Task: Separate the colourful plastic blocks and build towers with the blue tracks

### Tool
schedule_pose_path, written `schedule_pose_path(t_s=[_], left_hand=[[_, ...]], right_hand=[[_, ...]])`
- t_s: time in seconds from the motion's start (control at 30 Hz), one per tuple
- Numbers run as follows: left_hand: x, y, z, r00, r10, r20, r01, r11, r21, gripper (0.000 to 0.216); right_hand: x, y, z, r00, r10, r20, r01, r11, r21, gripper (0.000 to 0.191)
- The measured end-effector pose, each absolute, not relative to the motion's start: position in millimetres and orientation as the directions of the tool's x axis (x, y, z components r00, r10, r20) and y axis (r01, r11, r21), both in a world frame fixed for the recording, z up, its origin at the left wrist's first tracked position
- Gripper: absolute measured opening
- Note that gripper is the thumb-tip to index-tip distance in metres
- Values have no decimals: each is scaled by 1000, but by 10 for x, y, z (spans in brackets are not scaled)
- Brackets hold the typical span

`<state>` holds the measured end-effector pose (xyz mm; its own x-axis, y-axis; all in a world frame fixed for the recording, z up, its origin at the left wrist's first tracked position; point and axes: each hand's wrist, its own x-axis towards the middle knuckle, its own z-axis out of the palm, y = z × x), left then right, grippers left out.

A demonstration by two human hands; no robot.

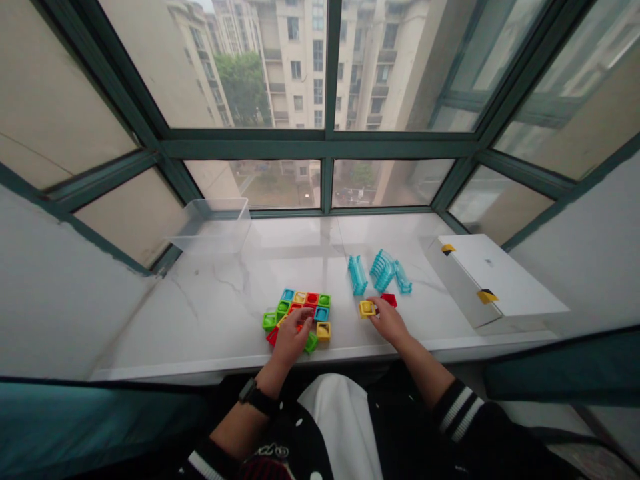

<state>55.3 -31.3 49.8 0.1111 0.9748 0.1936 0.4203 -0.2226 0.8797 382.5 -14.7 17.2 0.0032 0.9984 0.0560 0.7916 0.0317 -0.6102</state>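
Head view: a windowsill (165,320) carries a white box (520,277) at its right end, one clear tub (215,230) at the back-left corner, and a block cluster (323,314) near the front edge.
Three translucent blue pieces (383,270) lie beyond the right hand (390,321), which pinches one yellow block (367,309) beside one half-hidden red block (389,300); the left hand (293,337), well apart, covers cluster blocks, preventing a full count; its grip cannot be told.

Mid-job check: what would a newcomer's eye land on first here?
Probably the bright blocks, clustered around the left hand near the front of the sill. Next, the clear blue pieces to their right, with the right hand holding a yellow block in front of them.
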Motion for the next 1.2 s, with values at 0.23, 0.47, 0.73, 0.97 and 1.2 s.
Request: schedule_pose_path(t_s=[0.23, 0.47, 0.73, 0.97, 1.2], left_hand=[[438, -304, 464, 102, 975, 195, 463, -220, 858, 22], [374, -319, 448, 73, 980, 185, 451, -198, 870, 23], [365, -289, 426, 79, 981, 176, 461, -192, 866, 23], [329, -311, 440, 120, 968, 219, 513, -249, 822, 23], [248, -294, 470, 183, 949, 255, 619, -313, 720, 22]], right_hand=[[3831, 49, 196, 20, 998, -53, 901, -42, -433, 50], [3743, 130, 151, 2, 995, -104, 937, -38, -347, 47], [3714, 148, 151, -2, 992, -129, 942, -42, -334, 48], [3720, 59, 246, -7, 991, -134, 946, -37, -323, 61], [3642, -166, 524, -62, 990, 124, 869, 115, -481, 45]])
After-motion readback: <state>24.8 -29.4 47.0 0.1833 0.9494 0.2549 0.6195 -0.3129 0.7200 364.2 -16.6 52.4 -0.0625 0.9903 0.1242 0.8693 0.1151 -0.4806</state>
